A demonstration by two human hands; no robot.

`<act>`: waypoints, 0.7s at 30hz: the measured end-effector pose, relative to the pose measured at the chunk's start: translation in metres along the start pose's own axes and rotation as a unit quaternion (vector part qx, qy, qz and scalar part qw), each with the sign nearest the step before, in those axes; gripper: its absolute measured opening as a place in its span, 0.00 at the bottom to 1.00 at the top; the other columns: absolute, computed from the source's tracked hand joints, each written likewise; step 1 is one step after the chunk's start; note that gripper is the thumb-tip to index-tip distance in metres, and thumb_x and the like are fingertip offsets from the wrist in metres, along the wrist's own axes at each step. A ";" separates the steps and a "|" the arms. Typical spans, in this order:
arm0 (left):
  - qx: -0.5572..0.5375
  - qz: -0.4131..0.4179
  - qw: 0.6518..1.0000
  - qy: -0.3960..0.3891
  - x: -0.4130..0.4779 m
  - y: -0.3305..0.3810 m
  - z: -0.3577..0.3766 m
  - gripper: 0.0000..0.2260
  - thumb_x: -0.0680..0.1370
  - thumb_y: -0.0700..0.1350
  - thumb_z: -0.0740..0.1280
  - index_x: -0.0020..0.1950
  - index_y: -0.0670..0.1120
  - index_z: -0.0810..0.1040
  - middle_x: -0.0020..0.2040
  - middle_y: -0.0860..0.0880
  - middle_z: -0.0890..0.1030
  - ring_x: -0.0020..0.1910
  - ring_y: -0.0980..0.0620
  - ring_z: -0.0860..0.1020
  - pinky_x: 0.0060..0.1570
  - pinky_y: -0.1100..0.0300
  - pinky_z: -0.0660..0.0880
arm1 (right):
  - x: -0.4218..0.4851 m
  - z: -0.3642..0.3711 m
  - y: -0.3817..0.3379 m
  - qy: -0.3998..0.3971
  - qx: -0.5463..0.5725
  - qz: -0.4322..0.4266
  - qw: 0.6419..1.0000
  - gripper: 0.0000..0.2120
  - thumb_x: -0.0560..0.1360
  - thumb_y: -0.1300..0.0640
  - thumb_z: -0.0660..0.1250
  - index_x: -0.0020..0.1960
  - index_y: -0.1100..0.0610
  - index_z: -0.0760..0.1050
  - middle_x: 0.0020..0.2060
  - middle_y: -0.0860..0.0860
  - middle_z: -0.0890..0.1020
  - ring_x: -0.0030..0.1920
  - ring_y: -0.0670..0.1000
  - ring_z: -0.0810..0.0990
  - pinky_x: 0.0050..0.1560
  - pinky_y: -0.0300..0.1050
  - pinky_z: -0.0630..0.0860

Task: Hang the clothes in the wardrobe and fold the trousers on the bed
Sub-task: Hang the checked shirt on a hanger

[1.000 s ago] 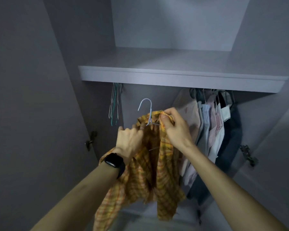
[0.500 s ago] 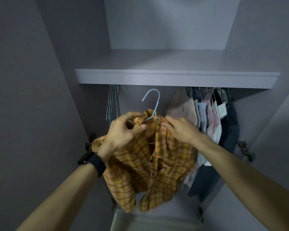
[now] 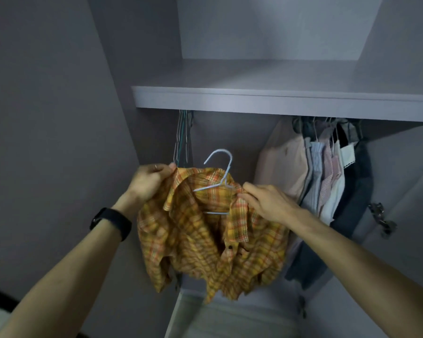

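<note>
Shirt: a yellow-and-orange checked shirt point(image 3: 205, 240) is held up at the centre of the frame, in front of the open wardrobe point(image 3: 230, 135) and below its shelf point(image 3: 279, 101).
Hanger: a pale blue wire hanger point(image 3: 226, 167) is threaded into the shirt, and its hook stands clear above the collar.
Left hand: the left hand point(image 3: 149, 181) is closed on the shirt's left shoulder, and a dark band point(image 3: 111, 223) is worn on the wrist.
Right hand: the cloth at the shirt's right shoulder is pinched by the right hand point(image 3: 266, 201).
Upper left of centre: bare hangers point(image 3: 182, 140) are hung under the shelf.
Right of centre: hung clothes point(image 3: 322, 172) are packed together, just beside the right hand.
</note>
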State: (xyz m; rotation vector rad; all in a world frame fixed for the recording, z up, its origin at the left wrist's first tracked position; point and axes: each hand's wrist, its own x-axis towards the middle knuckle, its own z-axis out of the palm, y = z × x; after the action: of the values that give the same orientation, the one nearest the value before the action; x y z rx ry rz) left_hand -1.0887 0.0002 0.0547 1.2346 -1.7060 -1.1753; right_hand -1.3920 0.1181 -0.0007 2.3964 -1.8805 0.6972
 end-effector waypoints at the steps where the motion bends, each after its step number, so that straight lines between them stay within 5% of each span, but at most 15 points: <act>1: 0.056 0.013 0.998 0.019 0.004 0.001 -0.001 0.15 0.79 0.55 0.70 0.42 0.44 0.85 0.39 0.51 0.85 0.39 0.52 0.81 0.45 0.57 0.76 | -0.001 0.005 -0.006 -0.022 -0.003 -0.001 1.000 0.15 0.83 0.42 0.56 0.44 0.51 0.62 0.31 0.49 0.72 0.31 0.52 0.72 0.33 0.53 0.72; 5: 0.365 0.080 0.928 0.010 0.009 0.000 0.000 0.10 0.82 0.56 0.64 0.54 0.53 0.83 0.48 0.51 0.83 0.49 0.47 0.81 0.48 0.55 0.76 | 0.001 0.007 -0.016 0.021 0.071 0.046 0.996 0.15 0.83 0.43 0.57 0.42 0.50 0.63 0.30 0.48 0.72 0.30 0.49 0.73 0.33 0.49 0.71; 8: 0.267 0.088 0.959 0.031 0.003 -0.013 0.004 0.12 0.82 0.57 0.62 0.57 0.53 0.81 0.55 0.50 0.83 0.54 0.48 0.80 0.55 0.54 0.76 | 0.001 -0.002 -0.012 0.050 0.081 0.073 0.993 0.16 0.83 0.43 0.57 0.41 0.51 0.63 0.28 0.50 0.72 0.29 0.48 0.74 0.32 0.47 0.70; 10: 0.218 0.137 0.961 0.101 -0.006 -0.018 0.007 0.13 0.82 0.59 0.61 0.51 0.53 0.81 0.52 0.52 0.83 0.53 0.50 0.80 0.54 0.52 0.76 | -0.003 -0.004 -0.009 0.034 0.084 0.105 0.990 0.17 0.83 0.42 0.57 0.41 0.52 0.63 0.28 0.51 0.73 0.29 0.49 0.74 0.33 0.47 0.70; 12: 0.206 0.163 0.962 0.080 -0.016 -0.017 0.012 0.17 0.81 0.61 0.62 0.46 0.52 0.83 0.49 0.54 0.83 0.51 0.52 0.79 0.54 0.53 0.76 | -0.007 -0.002 -0.007 0.020 0.083 0.136 0.987 0.18 0.83 0.41 0.57 0.39 0.51 0.63 0.28 0.51 0.73 0.29 0.49 0.75 0.33 0.47 0.70; 15: 0.319 0.210 0.924 -0.011 -0.025 -0.020 0.025 0.12 0.78 0.62 0.68 0.48 0.57 0.85 0.57 0.58 0.78 0.57 0.55 0.74 0.59 0.55 0.71 | -0.010 0.004 -0.007 0.027 0.083 0.150 0.985 0.19 0.83 0.41 0.56 0.38 0.50 0.62 0.27 0.51 0.72 0.28 0.49 0.74 0.31 0.46 0.69; 18: 0.361 0.260 0.895 0.026 -0.026 -0.025 0.038 0.07 0.78 0.56 0.70 0.52 0.55 0.81 0.57 0.55 0.77 0.56 0.51 0.75 0.57 0.49 0.74 | -0.008 0.003 -0.012 0.022 0.083 0.147 0.985 0.18 0.84 0.42 0.56 0.40 0.51 0.64 0.28 0.52 0.73 0.28 0.49 0.74 0.31 0.43 0.69; 21: 0.359 0.281 0.889 0.032 -0.022 -0.018 0.045 0.13 0.79 0.57 0.68 0.62 0.54 0.75 0.57 0.54 0.77 0.56 0.49 0.75 0.56 0.49 0.73 | -0.004 -0.001 -0.016 0.006 0.101 0.150 0.984 0.19 0.83 0.40 0.56 0.40 0.53 0.65 0.29 0.53 0.74 0.30 0.49 0.75 0.31 0.41 0.68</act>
State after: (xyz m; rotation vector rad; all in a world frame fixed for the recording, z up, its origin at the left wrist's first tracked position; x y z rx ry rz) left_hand -1.1176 0.0310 0.0224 1.0187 -2.3262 -0.1383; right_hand -1.3779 0.1266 0.0026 2.2276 -2.2971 0.9595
